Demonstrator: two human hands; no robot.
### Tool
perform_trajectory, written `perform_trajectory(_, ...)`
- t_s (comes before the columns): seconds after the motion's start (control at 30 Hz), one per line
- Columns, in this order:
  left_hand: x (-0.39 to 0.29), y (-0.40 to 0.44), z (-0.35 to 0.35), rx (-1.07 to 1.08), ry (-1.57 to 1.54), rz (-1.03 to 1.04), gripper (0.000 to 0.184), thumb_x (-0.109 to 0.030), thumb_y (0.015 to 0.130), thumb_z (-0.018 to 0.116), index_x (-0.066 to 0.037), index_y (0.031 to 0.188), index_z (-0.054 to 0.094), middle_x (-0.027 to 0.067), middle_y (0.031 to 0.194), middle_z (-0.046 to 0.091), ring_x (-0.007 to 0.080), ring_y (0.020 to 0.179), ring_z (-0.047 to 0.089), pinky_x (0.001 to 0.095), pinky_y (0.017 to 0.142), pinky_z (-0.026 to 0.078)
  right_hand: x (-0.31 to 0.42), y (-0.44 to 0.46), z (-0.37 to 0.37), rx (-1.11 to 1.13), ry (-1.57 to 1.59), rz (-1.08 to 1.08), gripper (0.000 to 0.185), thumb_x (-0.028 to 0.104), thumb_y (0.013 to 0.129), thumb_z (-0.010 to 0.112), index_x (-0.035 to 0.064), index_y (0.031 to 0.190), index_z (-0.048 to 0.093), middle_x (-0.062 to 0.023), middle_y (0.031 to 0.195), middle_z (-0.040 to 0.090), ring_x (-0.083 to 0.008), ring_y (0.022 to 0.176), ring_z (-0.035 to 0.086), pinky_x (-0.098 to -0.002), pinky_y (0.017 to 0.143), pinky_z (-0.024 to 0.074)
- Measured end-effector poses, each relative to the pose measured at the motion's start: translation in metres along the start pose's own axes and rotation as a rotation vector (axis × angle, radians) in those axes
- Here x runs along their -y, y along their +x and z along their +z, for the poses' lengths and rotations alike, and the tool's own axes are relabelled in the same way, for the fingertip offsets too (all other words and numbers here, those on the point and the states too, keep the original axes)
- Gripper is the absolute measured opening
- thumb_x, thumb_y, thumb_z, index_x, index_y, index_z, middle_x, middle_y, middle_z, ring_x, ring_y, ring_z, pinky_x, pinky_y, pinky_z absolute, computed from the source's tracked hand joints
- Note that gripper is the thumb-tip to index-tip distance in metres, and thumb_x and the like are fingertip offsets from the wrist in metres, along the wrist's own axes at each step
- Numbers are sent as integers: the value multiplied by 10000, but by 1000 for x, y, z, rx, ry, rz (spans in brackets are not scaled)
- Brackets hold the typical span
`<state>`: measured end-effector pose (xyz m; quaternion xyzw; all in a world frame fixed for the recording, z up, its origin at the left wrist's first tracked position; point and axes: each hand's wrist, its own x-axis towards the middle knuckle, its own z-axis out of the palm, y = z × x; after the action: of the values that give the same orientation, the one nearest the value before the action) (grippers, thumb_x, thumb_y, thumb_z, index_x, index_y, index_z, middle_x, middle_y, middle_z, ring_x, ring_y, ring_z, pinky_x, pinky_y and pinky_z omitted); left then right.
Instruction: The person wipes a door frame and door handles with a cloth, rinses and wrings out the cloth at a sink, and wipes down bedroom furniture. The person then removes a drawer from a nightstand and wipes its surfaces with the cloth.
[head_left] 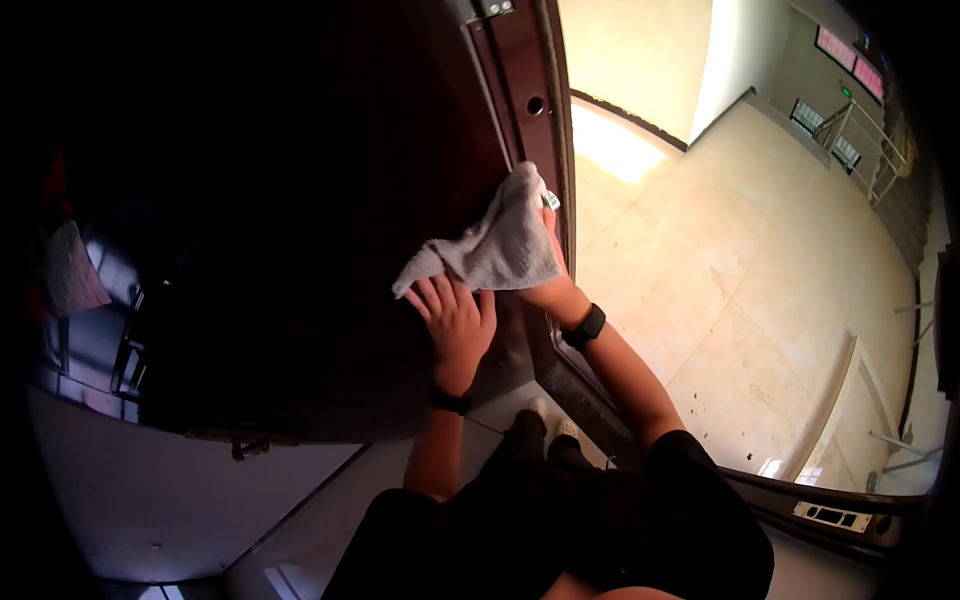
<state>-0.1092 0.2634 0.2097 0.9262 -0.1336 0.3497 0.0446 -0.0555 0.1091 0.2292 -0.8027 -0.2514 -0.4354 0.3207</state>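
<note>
A grey cloth [505,240] is spread against the edge of a dark reddish-brown door [440,180]. My right hand [548,290] grips the cloth at the door's edge, and the cloth hides most of its fingers. Beside it a small piece of metal [551,201] shows on the edge. My left hand [455,322] lies flat on the door with fingers spread, its fingertips touching the cloth's lower left border. Dark bands circle both wrists.
A door frame [562,120] runs along the right of the door. Beyond it stretches a tiled hallway floor [740,260] with a stair railing [870,150] far off. My shoes [566,428] stand below, near the threshold. At lower left is a door handle [250,448].
</note>
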Motion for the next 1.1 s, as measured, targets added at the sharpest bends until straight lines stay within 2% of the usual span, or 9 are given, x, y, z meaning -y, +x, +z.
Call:
perform_trajectory(0.1, 0, 8, 14, -14, 25, 9, 493, -305, 823, 558, 135, 1024, 461, 387, 1194, 359, 581, 1194, 250, 684, 1020, 69, 19, 20, 8, -347, 471, 268, 620, 182, 728, 688, -46, 1249, 441, -226, 1161, 447, -415, 1078, 425, -427, 967, 342)
perform_trajectory(0.17, 2, -7, 37, 46, 67, -3, 529, -319, 806, 563, 135, 1053, 451, 386, 1200, 351, 587, 1188, 244, 696, 1009, 54, 12, -2, 39, -435, 272, 250, 698, 198, 697, 711, -50, 1278, 414, -258, 1137, 461, -386, 1060, 473, -402, 930, 387)
perform_trajectory(0.27, 8, -31, 80, 28, 122, 46, 606, -342, 784, 565, 137, 1127, 422, 385, 1233, 320, 594, 1187, 227, 716, 990, 23, 22, -4, 23, -364, -80, 447, 705, 301, 680, 741, -58, 1227, 479, -266, 1133, 547, -419, 994, 561, -434, 872, 456)
perform_trajectory(0.37, -7, -37, 110, -80, 112, 140, 666, -315, 786, 553, 143, 1234, 371, 397, 1312, 235, 602, 1203, 179, 732, 964, -15, -1, -27, 4, -37, 283, 526, 640, 296, 667, 761, -19, 1177, 536, -228, 1098, 576, -383, 976, 584, -420, 855, 471)
perform_trajectory(0.57, -85, 24, 103, 70, 72, -2, 443, -248, 773, 538, 104, 1035, 475, 364, 1192, 375, 550, 1153, 294, 705, 964, 35, -79, -12, -7, -29, 221, 191, 523, 238, 745, 715, 7, 1185, 552, -191, 1140, 573, -364, 1028, 568, -399, 903, 443)
perform_trajectory(0.77, -124, 128, 109, -179, -376, 79, 255, -90, 766, 612, 99, 813, 448, 353, 1011, 408, 603, 1241, 212, 673, 1008, 174, -162, 51, -32, 26, 17, 7, 535, 234, 787, 650, 30, 1260, 507, -181, 1302, 483, -345, 1188, 458, -402, 1007, 359)
perform_trajectory(0.87, -140, 144, 159, -429, -266, 20, 365, -126, 768, 570, 106, 1045, 520, 295, 1148, 467, 566, 1215, 293, 710, 997, 161, -199, 79, -31, 109, 229, -247, 545, 203, 851, 575, -16, 1324, 417, -175, 1379, 409, -338, 1267, 397, -382, 1067, 303)
perform_trajectory(0.9, -142, 139, 171, -370, -216, -48, 469, -160, 782, 532, 63, 1193, 509, 254, 1276, 448, 531, 1212, 325, 687, 1016, 151, -204, 85, -23, 138, 136, -287, 654, 340, 839, 599, -86, 1297, 406, -274, 1379, 362, -388, 1206, 458, -413, 965, 410)
perform_trajectory(1.1, -130, 112, 228, -251, 9, 0, 527, -288, 805, 570, 16, 1231, 515, 278, 1279, 412, 518, 1210, 313, 652, 998, 169, -210, 100, -31, 348, 344, -205, 770, 373, 723, 653, -95, 1272, 384, -273, 1184, 491, -390, 1072, 531, -382, 880, 471)
